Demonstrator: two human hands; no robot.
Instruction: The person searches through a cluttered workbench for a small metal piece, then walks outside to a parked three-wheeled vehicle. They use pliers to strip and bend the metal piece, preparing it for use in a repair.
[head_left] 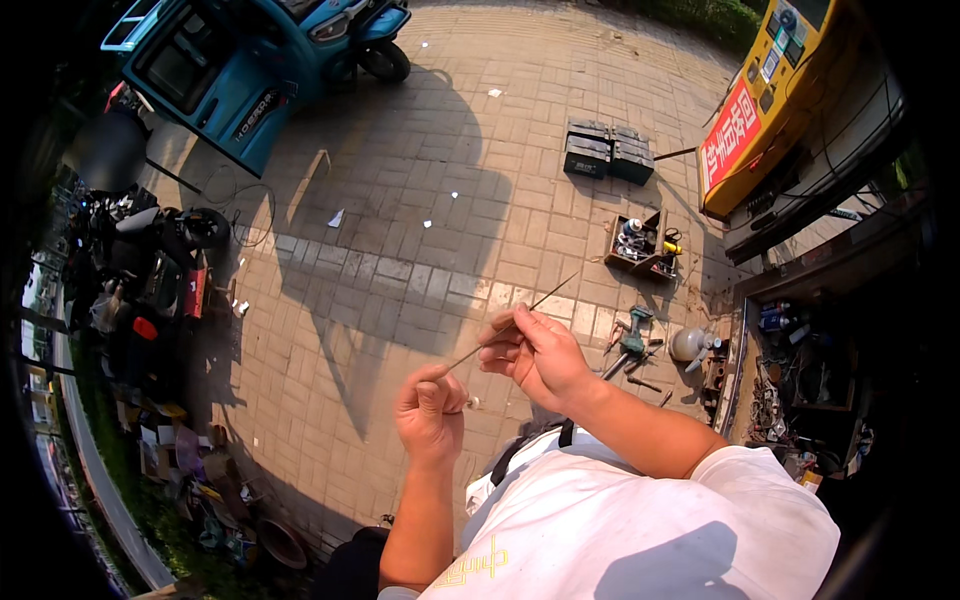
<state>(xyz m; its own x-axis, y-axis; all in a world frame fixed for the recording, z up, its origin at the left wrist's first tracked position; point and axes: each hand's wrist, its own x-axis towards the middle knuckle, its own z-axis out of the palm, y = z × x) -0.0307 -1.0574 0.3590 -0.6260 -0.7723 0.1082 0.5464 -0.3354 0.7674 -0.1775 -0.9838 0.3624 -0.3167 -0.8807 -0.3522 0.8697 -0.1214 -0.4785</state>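
Note:
A thin dark rod [556, 286] runs diagonally between my two hands in the middle of the view. My left hand [430, 415] is lower and to the left, fingers curled and pinched on the rod's near end. My right hand [535, 355] grips it higher up between thumb and fingertips, leaving the far tip sticking out upward. Beyond my right hand, a green cordless power tool [633, 335] lies on the brick paving [380, 300] among loose hand tools.
A blue three-wheeler [220, 90] stands at upper left, parked scooters [150, 250] and clutter along the left. Dark batteries [608, 155], a tool box [628, 250] and a pale jug [688, 345] sit to the right, beside a yellow machine [750, 120] and cluttered shelving [800, 380].

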